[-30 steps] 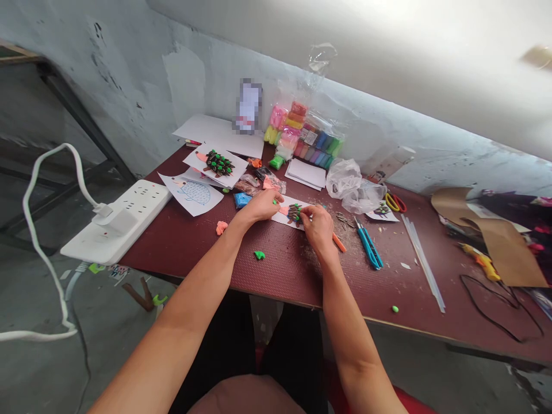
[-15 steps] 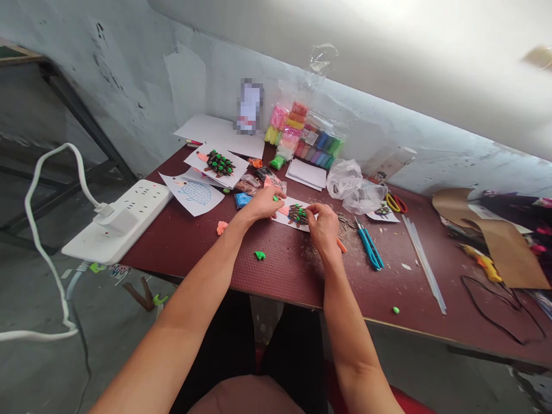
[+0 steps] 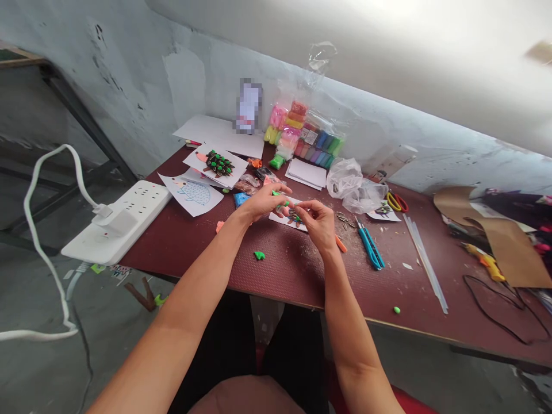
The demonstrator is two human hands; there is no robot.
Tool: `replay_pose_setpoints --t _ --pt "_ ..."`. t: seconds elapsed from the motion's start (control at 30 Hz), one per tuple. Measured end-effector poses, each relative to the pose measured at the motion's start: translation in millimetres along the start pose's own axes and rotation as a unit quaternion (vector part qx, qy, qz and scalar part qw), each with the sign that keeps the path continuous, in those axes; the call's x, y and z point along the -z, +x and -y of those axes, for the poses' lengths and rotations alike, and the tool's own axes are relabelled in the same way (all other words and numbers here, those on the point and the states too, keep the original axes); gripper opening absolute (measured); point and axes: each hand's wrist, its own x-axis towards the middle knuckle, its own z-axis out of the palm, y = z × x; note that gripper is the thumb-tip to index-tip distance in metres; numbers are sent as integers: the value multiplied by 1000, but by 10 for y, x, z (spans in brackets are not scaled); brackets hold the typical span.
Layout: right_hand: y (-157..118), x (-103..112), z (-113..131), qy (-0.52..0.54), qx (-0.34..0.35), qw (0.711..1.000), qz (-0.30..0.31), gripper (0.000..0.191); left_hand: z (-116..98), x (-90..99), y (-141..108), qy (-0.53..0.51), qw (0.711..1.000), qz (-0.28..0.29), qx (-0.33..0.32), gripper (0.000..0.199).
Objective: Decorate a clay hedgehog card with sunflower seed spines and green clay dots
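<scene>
The paper card (image 3: 288,223) is a white strip lying flat on the counter (image 3: 276,276), set at a slight angle and partly hidden by both hands; a small clay hedgehog (image 3: 295,217) sits on it, its dark brown body dotted with bright green, though fingers cover most of it; a green clay bit (image 3: 276,193) shows at the fingers of the left hand (image 3: 261,203); a green sliver (image 3: 284,203) lies between the hands, just above the hedgehog; the right hand (image 3: 319,225) is just beside the hedgehog, and whether it touches cannot be told.
</scene>
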Motion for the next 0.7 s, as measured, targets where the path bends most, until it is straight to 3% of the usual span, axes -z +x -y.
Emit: replay_pose_setpoints --t 0.43,0.7 --pt "-47 -66 76 -69 27 997 -6 18 17 -13 -7 -4 997 78 1 31" --pt "-43 -51 97 -147 103 983 -19 10 44 -25 4 -19 992 121 -34 27"
